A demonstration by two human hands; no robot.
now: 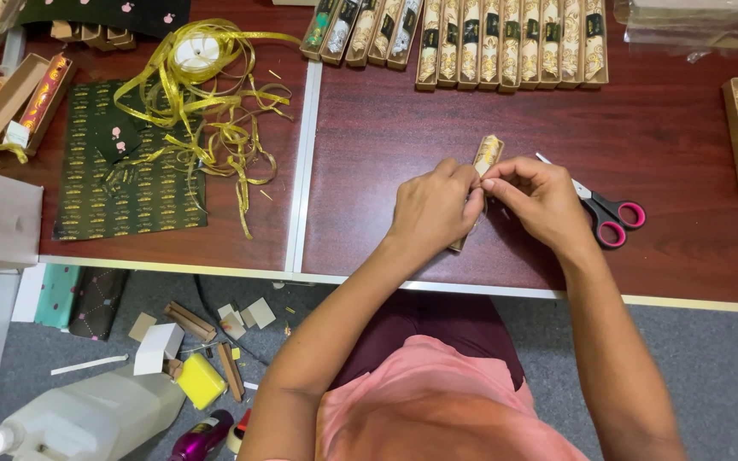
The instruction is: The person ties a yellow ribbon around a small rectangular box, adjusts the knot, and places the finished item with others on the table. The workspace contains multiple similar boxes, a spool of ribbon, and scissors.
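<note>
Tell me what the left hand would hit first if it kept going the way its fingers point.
Probably the right hand: the left hand points right across the narrow box, and their fingers already meet there.

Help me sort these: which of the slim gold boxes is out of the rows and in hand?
The slim box mid-table, pinched by both hands' fingers; the others lie untouched in rows.

Two dark reddish-brown wood-grain tabletops meet at a pale seam (303, 162), forming one table (437, 128) edged in light trim. Below lies a grey carpeted floor (711, 367) (littered at the left with card scraps, a yellow block (201, 381) and a white plastic jug (87, 420)). The light is even and soft.
</note>
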